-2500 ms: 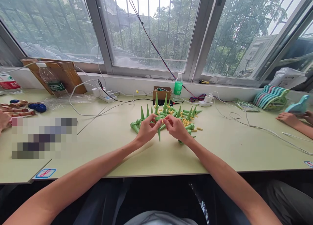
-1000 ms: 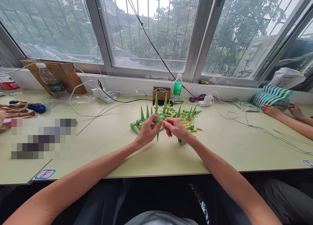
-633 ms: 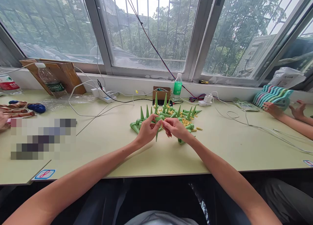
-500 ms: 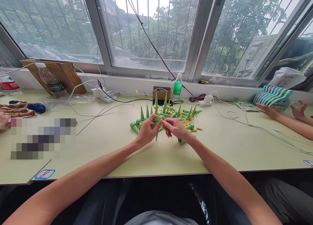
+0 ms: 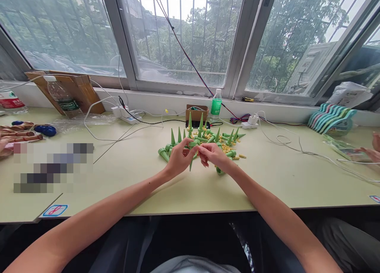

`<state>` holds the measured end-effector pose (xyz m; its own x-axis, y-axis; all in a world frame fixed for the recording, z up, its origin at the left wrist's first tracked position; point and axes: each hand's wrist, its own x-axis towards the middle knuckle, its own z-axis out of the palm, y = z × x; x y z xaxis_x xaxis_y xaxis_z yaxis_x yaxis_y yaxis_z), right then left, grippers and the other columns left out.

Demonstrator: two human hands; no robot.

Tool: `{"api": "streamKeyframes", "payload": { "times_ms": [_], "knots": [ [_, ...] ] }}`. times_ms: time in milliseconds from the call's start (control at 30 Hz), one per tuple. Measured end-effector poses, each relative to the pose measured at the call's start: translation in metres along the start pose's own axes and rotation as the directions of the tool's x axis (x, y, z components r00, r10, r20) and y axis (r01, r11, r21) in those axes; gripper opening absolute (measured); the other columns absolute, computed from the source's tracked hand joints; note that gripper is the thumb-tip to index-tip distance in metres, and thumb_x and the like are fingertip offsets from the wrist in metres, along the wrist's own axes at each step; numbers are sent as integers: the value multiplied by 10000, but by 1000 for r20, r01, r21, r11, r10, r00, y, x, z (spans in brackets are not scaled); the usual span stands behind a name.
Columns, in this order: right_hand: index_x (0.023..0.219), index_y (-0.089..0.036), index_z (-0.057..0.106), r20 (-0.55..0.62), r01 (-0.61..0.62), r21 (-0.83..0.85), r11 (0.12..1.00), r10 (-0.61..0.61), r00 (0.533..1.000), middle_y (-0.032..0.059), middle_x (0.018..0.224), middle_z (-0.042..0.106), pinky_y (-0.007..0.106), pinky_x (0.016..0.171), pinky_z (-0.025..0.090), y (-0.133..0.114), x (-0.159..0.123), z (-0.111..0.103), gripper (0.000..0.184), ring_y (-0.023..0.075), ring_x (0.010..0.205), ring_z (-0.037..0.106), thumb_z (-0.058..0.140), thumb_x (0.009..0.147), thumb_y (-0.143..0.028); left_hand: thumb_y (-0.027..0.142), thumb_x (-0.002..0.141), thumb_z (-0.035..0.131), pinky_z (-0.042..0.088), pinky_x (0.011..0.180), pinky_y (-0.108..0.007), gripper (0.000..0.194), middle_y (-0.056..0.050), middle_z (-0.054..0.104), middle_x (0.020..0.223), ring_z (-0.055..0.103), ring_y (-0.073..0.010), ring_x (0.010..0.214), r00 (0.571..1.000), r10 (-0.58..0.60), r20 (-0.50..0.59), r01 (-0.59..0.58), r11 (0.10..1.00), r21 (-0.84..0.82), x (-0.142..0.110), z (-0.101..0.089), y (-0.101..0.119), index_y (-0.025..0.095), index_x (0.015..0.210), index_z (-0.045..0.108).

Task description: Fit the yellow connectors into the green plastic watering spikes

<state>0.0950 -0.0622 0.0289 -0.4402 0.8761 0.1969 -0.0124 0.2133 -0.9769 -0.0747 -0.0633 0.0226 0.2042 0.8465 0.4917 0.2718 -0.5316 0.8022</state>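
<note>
My left hand (image 5: 179,159) is closed around a green plastic watering spike (image 5: 190,164), whose pointed end hangs down below the fingers. Close beside it, my right hand (image 5: 215,154) is pinched at the spike's upper end. What sits between those fingertips is too small and covered to make out. Just beyond both hands is a cluster of green watering spikes (image 5: 172,137), some standing point up and others lying down. Small yellow plastic pieces (image 5: 230,149) lie among them, mostly to the right. One green spike (image 5: 219,170) rests under my right wrist, its open end showing.
A small cardboard box (image 5: 197,111) and a green-labelled bottle (image 5: 216,104) stand behind the cluster. White cables (image 5: 280,140) cross the table on the right, near teal hangers (image 5: 331,118) and another person's hand (image 5: 371,152). A power strip (image 5: 127,116) sits back left.
My two hands keep almost the same pose at the spike. On the right, the other person's hands have drawn away from the teal hangers, and the flat green package there has shifted nearer.
</note>
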Motion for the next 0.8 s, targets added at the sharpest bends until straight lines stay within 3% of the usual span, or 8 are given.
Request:
{"api": "streamKeyframes", "payload": {
  "times_ms": [300, 800],
  "knots": [
    [695, -177, 513, -37, 64, -166, 984, -71, 997, -58, 496, 499, 193, 373, 376, 7, 1, 0, 378, 79, 371, 491, 507, 900, -495, 464, 863, 572, 351, 429, -179, 295, 17, 530, 715, 499, -77, 496, 999, 1, 35, 0, 1000, -23, 1, -2, -2, 190, 957, 519],
    [687, -185, 499, -37, 89, -314, 945, -105, 994, -45, 515, 524, 198, 396, 377, 2, -2, 1, 363, 81, 378, 491, 456, 930, -452, 466, 865, 560, 327, 416, -181, 295, 12, 546, 713, 512, -85, 486, 999, -24, 45, 24, 1000, 16, 1, -2, -1, 188, 958, 523]
  ]
}}
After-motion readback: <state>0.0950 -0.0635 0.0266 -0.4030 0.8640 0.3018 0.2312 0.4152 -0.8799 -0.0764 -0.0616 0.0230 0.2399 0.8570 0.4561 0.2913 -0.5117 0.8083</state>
